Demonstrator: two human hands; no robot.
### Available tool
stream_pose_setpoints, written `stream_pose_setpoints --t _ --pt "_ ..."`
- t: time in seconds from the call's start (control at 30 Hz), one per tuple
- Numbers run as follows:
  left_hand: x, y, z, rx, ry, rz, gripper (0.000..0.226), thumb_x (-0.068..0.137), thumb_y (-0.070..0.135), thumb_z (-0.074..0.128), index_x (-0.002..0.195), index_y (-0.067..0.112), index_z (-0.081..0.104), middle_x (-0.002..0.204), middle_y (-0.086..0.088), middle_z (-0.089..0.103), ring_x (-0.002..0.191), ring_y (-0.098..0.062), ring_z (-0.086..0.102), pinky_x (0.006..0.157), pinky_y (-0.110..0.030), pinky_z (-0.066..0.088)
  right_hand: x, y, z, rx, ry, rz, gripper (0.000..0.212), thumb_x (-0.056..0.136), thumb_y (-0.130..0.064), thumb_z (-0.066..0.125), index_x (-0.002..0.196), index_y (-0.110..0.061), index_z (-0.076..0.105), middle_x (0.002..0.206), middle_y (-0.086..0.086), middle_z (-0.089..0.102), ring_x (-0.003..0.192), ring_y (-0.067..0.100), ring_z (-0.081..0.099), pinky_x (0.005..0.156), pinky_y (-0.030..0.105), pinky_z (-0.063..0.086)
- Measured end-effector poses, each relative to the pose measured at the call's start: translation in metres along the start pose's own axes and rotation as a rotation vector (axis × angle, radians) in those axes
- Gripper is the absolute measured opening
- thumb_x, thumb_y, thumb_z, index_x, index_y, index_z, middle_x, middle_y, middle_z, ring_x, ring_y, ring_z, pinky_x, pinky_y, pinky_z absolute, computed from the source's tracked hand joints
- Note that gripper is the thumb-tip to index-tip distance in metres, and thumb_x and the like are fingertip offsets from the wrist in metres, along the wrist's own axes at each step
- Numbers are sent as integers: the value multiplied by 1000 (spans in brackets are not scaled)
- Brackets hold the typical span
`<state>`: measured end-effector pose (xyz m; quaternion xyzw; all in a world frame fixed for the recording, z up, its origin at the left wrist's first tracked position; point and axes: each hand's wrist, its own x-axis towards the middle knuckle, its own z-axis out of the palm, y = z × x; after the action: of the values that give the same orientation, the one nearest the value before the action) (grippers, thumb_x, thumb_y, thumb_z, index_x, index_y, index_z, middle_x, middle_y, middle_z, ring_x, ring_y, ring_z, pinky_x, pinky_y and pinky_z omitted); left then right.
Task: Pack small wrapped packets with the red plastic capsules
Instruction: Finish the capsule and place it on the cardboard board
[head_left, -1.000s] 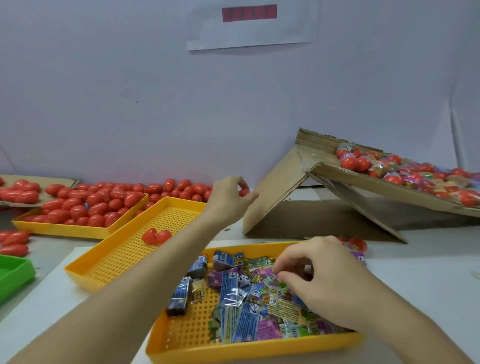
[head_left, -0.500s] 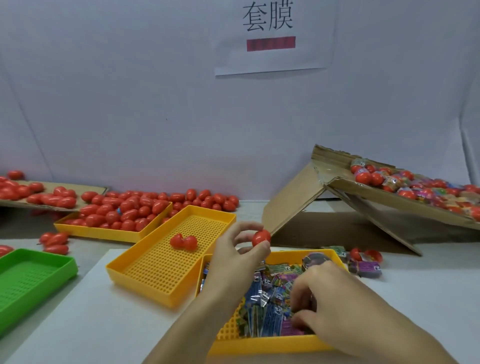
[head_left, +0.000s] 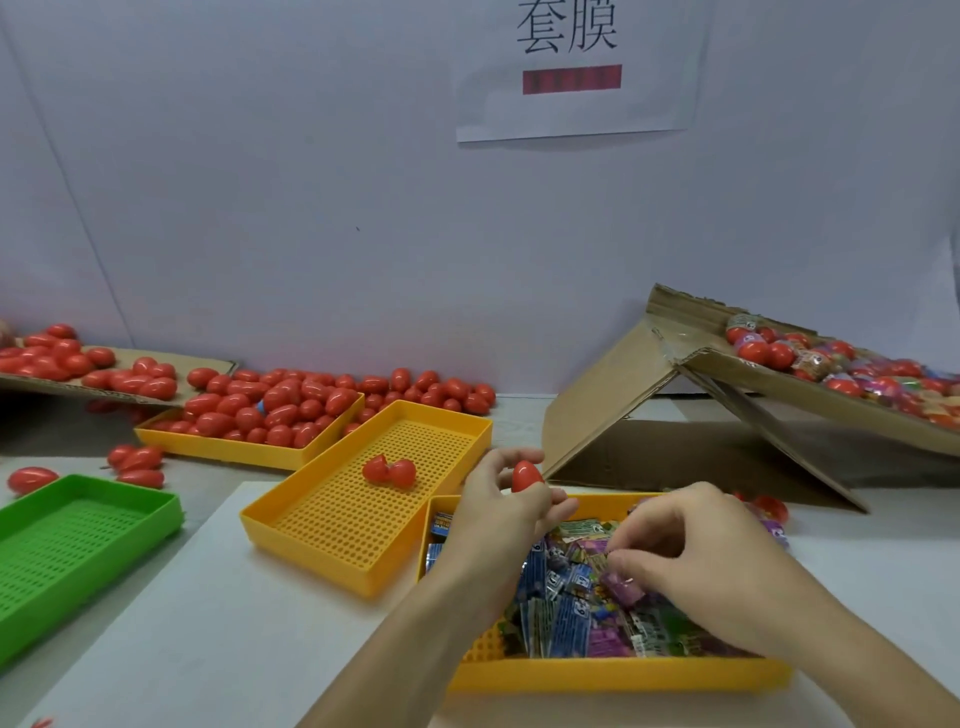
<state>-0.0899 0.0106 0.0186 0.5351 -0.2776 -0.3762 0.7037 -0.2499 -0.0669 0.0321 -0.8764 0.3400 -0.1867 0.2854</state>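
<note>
My left hand (head_left: 498, 506) holds a red plastic capsule (head_left: 525, 476) between thumb and fingers, just above the far rim of the near yellow tray (head_left: 613, 675). That tray is full of small wrapped packets (head_left: 566, 592) in blue, purple and green. My right hand (head_left: 691, 556) reaches into the pile and pinches a purple packet (head_left: 621, 586) with its fingertips. An opened red capsule (head_left: 389, 472) lies in the middle yellow tray (head_left: 358, 525).
A far yellow tray (head_left: 244, 452) and a flat cardboard sheet (head_left: 119, 389) hold many red capsules, with more loose along the wall. A green tray (head_left: 78, 540) sits at the left. A tilted cardboard box (head_left: 727, 395) at the right holds filled capsules.
My left hand drew back from the capsule pile by the wall with one red capsule and now holds it over the packet tray. My right hand kept sorting packets.
</note>
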Motion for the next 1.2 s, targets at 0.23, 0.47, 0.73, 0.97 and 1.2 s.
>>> stream_pose_setpoints --t 0.23,0.47,0.73,0.97,1.2 --pt "0 -7 0 212 -115 1 16 91 2 60 96 15 66 75 -7 55 53 -8 57 67 -32 56 2 5 -7 281 104 78 13 83 -28 78 70 -31 79 69 -15 74 70 -4 68 54 11 45" --pt "-6 -4 0 503 -229 208 17 85 35 77 86 18 75 59 3 56 43 -5 49 46 -21 43 3 5 -6 455 155 87 9 87 -25 74 80 -26 80 70 -6 75 69 2 70 52 9 45" --pt "-5 -5 1 690 -268 172 11 88 21 75 78 24 71 62 9 57 43 1 48 49 -17 42 7 11 -6 580 265 167 12 90 -18 71 82 -25 77 72 1 75 74 13 72 55 18 56" --pt "-7 -4 0 730 -230 341 18 88 39 72 105 33 70 56 15 55 58 0 54 58 -14 44 7 11 -5 682 247 189 7 89 -22 71 90 -24 77 79 2 76 79 16 73 61 24 58" --pt "-9 -1 2 627 -208 402 11 96 28 64 89 32 72 56 15 58 47 1 53 49 -15 42 6 5 -3 740 130 172 12 89 -22 69 95 -19 78 83 2 77 70 8 70 65 29 53"
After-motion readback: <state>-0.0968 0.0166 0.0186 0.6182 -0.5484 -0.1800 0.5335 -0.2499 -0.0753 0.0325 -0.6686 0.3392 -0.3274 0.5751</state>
